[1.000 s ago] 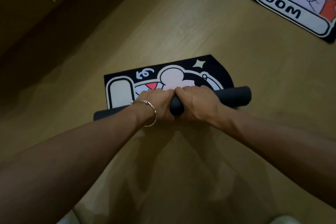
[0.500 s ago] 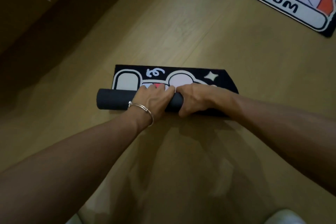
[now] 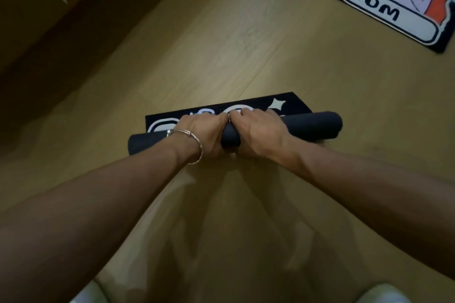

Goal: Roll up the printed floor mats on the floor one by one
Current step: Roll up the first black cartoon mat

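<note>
A black printed mat (image 3: 290,103) lies on the wooden floor, most of it wound into a dark roll (image 3: 312,126). Only a narrow strip with white shapes and a star still lies flat beyond the roll. My left hand (image 3: 204,133), with a thin bangle at the wrist, grips the roll near its middle. My right hand (image 3: 258,133) grips it right beside the left, fingers curled over the top. The roll's middle is hidden under both hands.
A second mat (image 3: 384,5) printed with "BATHROOM" and an orange cartoon lies flat at the top right. A dark wooden wall or cabinet base (image 3: 49,32) runs along the upper left. Bare wooden floor (image 3: 221,44) surrounds the roll.
The roll has moved forward and grown thicker, and the flat strip of the black mat has become narrower. Both hands stayed together on the roll's middle.
</note>
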The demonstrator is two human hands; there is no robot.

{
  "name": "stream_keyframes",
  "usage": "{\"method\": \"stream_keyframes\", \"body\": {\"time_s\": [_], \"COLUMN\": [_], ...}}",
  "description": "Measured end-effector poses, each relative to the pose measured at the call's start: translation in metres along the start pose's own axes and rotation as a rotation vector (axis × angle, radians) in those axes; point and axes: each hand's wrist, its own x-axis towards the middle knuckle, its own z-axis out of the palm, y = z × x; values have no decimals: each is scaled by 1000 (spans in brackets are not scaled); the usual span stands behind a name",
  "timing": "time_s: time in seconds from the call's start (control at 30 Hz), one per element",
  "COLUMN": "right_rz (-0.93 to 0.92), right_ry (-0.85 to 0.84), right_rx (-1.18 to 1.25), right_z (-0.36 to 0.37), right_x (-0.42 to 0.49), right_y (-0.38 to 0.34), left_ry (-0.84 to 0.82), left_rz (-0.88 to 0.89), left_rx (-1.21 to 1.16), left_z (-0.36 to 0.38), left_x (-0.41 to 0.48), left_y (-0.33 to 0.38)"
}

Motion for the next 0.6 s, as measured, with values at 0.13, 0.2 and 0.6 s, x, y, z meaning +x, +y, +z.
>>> {"method": "stream_keyframes", "body": {"time_s": [0.13,0.2,0.6], "right_rz": [19,-4,-2], "right_ry": [-246,-163,-44], "right_rx": [190,119,48], "right_z": [-15,-5,3], "right_x": [3,-2,1], "right_y": [11,7,4], "left_ry": [121,-24,-157], "left_rz": [73,5,-28], "left_rx": [174,108,-39], "left_z": [9,3,-4], "left_x": [-3,3,9], "left_y": [5,4,-7]}}
